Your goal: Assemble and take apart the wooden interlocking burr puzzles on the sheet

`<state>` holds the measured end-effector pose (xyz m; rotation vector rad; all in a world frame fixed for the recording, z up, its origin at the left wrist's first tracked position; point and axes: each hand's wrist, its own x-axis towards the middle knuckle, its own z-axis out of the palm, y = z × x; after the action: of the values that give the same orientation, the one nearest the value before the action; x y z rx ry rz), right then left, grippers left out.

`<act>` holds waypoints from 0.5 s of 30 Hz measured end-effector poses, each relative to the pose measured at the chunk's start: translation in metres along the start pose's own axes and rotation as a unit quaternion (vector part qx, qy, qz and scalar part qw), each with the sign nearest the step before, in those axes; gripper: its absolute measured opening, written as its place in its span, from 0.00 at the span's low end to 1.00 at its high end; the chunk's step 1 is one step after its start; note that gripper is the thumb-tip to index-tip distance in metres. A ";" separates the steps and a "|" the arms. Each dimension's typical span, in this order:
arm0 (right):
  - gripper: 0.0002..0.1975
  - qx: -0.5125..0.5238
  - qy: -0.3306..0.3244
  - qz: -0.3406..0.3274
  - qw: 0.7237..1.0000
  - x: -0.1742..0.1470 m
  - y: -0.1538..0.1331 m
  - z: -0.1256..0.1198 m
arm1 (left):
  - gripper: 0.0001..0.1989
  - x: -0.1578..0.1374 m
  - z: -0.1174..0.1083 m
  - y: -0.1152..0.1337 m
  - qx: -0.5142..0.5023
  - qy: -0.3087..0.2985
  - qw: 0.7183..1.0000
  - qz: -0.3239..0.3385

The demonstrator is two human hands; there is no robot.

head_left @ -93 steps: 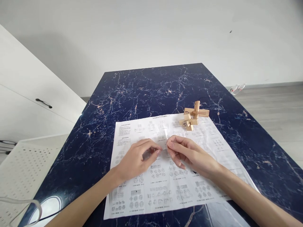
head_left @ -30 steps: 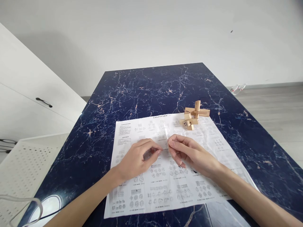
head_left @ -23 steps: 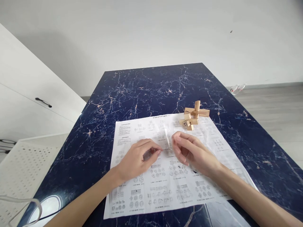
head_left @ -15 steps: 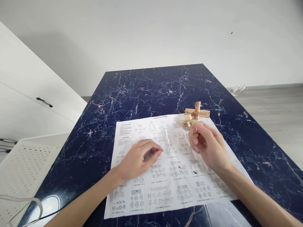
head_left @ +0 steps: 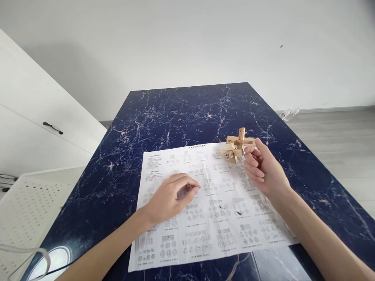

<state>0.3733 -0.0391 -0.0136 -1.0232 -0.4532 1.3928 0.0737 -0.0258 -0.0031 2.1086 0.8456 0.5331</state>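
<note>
My right hand (head_left: 265, 166) is at the right end of a horizontal bar in a cluster of interlocking wooden puzzle pieces (head_left: 240, 142). The thumb and index finger close on that bar end, while the other fingers curl loosely below. Dark hand-drawn marks show on some of the notched bars, and one bar stands upright. The cluster is at the upper right edge of a printed instruction sheet (head_left: 205, 230). On the sheet's left half rests my left hand (head_left: 172, 197), its thumb and index tips brought together around a hollow with nothing seen inside.
The sheet lies on a dark blue marble-patterned table (head_left: 181, 113). A white cabinet (head_left: 38, 101) and a white perforated panel (head_left: 35, 199) stand to the left. A pale cable (head_left: 26, 249) loops at lower left. Small clear items (head_left: 289, 114) appear beyond the table's right edge.
My right hand has shifted right, from the lower front of the wooden cluster to its right bar end, its thumb moving up. The left hand stays on the sheet. The view has shifted slightly.
</note>
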 end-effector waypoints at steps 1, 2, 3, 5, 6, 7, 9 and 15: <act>0.24 -0.009 0.002 0.006 1.000 0.001 0.000 0.000 | 0.06 0.000 0.000 0.000 -0.002 -0.002 1.000 -0.001; 0.25 -0.017 0.006 0.015 1.000 0.002 0.000 0.000 | 0.07 0.000 0.000 0.000 -0.003 -0.003 1.000 -0.002; 0.25 -0.025 0.011 0.026 0.999 0.004 0.000 0.000 | 0.07 0.000 0.000 0.000 -0.005 -0.005 1.000 -0.004; 0.26 -0.037 0.017 0.049 0.998 0.006 -0.002 0.002 | 0.07 0.000 0.000 0.000 -0.007 -0.006 1.000 -0.004; 0.25 -0.041 0.018 0.060 0.997 0.006 -0.003 0.003 | 0.07 0.000 0.000 -0.001 -0.008 -0.005 1.000 -0.003; 0.25 -0.043 0.018 0.068 0.997 0.007 -0.004 0.004 | 0.07 0.000 0.000 -0.001 -0.008 -0.004 1.000 -0.001; 0.25 -0.042 0.020 0.073 0.996 0.007 -0.006 0.006 | 0.07 0.000 0.000 -0.001 -0.008 -0.002 1.000 0.002; 0.18 -0.031 0.037 0.045 0.998 0.006 -0.010 0.011 | 0.07 0.000 0.000 -0.001 -0.001 -0.002 1.000 0.003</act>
<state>0.3714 -0.0288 -0.0013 -1.1552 -0.4019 1.4235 0.0738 -0.0253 -0.0037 2.1096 0.8366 0.5329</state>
